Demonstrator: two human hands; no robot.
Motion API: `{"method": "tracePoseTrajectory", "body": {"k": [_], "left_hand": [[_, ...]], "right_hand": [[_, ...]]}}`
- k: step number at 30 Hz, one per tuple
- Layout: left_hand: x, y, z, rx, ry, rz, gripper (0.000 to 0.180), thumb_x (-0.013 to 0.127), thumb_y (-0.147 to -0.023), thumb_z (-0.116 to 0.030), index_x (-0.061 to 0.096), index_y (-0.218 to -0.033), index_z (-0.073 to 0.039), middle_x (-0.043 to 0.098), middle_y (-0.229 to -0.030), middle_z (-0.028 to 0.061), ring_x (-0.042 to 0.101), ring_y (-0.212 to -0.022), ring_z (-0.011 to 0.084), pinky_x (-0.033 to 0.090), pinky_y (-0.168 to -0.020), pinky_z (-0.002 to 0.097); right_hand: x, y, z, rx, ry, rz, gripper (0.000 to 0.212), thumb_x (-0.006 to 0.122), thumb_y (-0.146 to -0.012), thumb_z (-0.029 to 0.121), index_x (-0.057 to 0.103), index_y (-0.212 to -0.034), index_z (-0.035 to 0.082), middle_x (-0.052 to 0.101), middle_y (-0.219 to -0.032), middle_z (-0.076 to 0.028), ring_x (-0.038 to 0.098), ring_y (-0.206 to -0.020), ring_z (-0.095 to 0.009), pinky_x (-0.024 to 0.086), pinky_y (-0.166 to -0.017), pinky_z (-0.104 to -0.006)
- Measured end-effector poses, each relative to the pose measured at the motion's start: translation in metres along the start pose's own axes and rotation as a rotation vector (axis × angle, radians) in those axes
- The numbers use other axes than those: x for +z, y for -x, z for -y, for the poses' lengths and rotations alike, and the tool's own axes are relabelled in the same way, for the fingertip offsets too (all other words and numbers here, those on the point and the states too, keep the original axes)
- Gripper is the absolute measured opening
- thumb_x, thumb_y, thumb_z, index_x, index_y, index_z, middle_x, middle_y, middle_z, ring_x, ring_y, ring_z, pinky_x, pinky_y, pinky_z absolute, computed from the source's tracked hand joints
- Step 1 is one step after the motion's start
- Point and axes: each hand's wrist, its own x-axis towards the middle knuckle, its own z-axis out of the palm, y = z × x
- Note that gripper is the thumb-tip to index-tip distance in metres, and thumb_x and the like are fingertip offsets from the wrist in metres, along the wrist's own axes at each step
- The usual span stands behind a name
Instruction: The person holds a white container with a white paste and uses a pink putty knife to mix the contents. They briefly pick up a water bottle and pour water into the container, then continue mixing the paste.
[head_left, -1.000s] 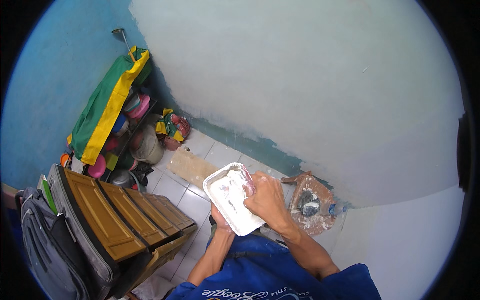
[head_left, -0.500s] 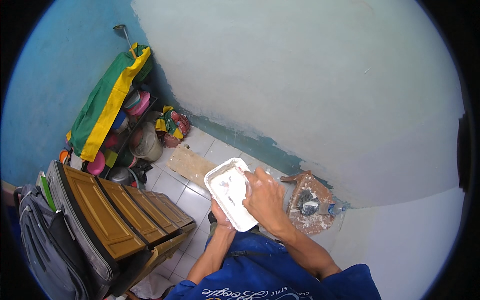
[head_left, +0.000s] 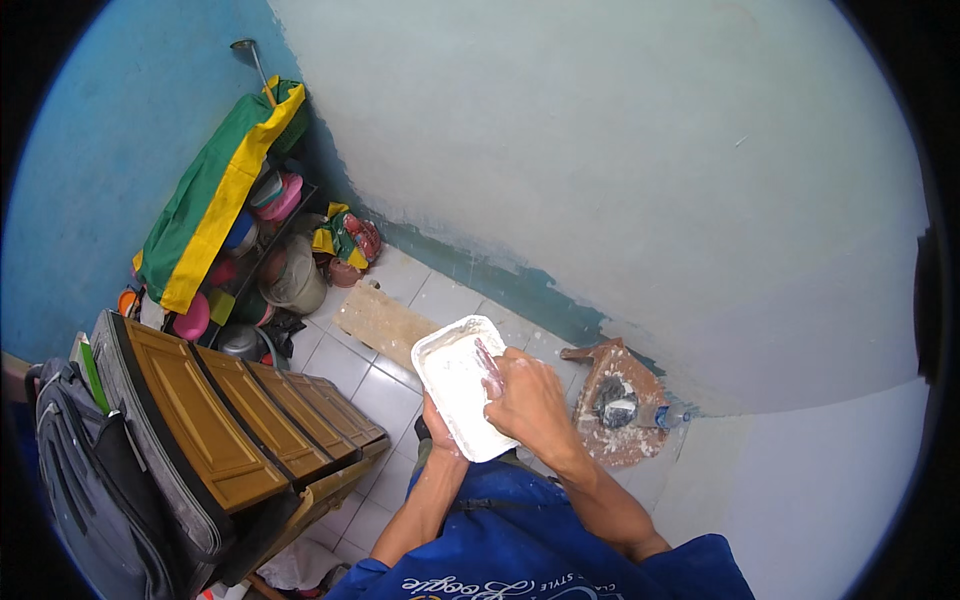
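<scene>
My left hand (head_left: 443, 432) grips a white rectangular tray (head_left: 462, 410) by its left side, its fingers partly hidden beneath. White paste, like wall putty, coats the inside of the tray. Over the tray's right edge, my right hand (head_left: 530, 398) is closed round a flat, thin-edged tool, by its look a putty scraper (head_left: 489, 368), whose edge reaches into the white paste. Most of the tool is hidden by the fingers. Ahead, the wall (head_left: 600, 170) is largely coated pale grey-white, with blue-green paint showing along its bottom and left margins.
A paint-spattered brown stool (head_left: 625, 440) with a plastic bottle (head_left: 668, 416) stands right. A board (head_left: 385, 325) lies on the tiled floor. To the left are a wooden drawer cabinet (head_left: 215, 400), a grey bag (head_left: 90, 480) and a rack under a green-yellow cover (head_left: 215, 200).
My right hand has shifted slightly within the tray, and the tool's edge shows more plainly over the paste. My left hand keeps its hold on the tray.
</scene>
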Motion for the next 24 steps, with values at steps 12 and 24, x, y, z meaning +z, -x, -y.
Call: {"method": "tracePoseTrajectory", "body": {"k": [12,24], "left_hand": [[0.013,0.001,-0.007,0.005,0.043,0.041,0.058,0.036,-0.103,-0.043,0.047,-0.142,-0.002,0.060,-0.131,0.0162,0.062,-0.115,0.0291,0.052,-0.100,0.0424],[0.003,0.003,-0.012,-0.018,0.085,0.129,0.063,0.036,-0.103,-0.046,0.041,-0.147,-0.001,0.054,-0.142,0.0178,0.056,-0.126,0.0335,0.047,-0.107,0.0448]], "right_hand": [[0.001,0.000,-0.003,-0.084,-0.200,-0.019,0.018,0.068,-0.078,0.009,0.068,-0.087,-0.006,0.063,-0.085,-0.025,0.061,-0.078,-0.047,0.046,-0.070,-0.0498],[-0.013,0.001,-0.006,-0.033,-0.222,-0.065,0.015,0.067,-0.080,0.009,0.068,-0.087,-0.004,0.063,-0.077,-0.029,0.062,-0.073,-0.048,0.048,-0.066,-0.0497]]}}
